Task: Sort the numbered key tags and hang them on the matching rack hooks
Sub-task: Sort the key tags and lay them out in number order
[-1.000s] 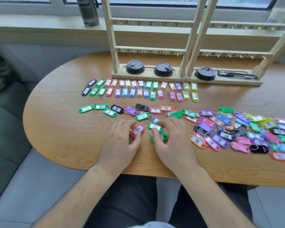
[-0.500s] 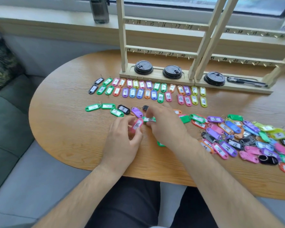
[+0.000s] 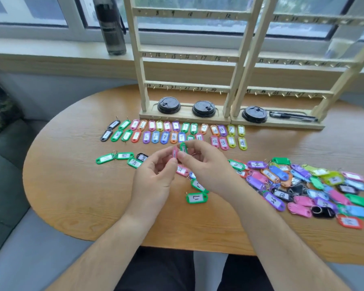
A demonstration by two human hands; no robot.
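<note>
- Left rack (image 3: 138,59), handwritten hook numbers: upper rung 8 to 12, middle rung 14 to 18, lower rung 19 to 24.
- Right rack (image 3: 286,91): lower rung 45 and 47; remaining numbers blurred.
- Sorted row, handwritten labels: black tag (image 3: 106,135) 1, green tag (image 3: 116,135) 2, blue tag (image 3: 165,137) 7, orange tag (image 3: 173,136) 8, pink tag (image 3: 214,141) 12, yellow tag (image 3: 242,143) 15.
- Loose green tag (image 3: 197,198): 17.
- Purple tag (image 3: 273,199): 26.
- Raised pink tag (image 3: 174,153) and raised green tag (image 3: 183,148): characters not legible.

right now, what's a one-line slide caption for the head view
Left hand pinches a pink tag and right hand a green tag above the sorted rows on the wooden table.
</note>
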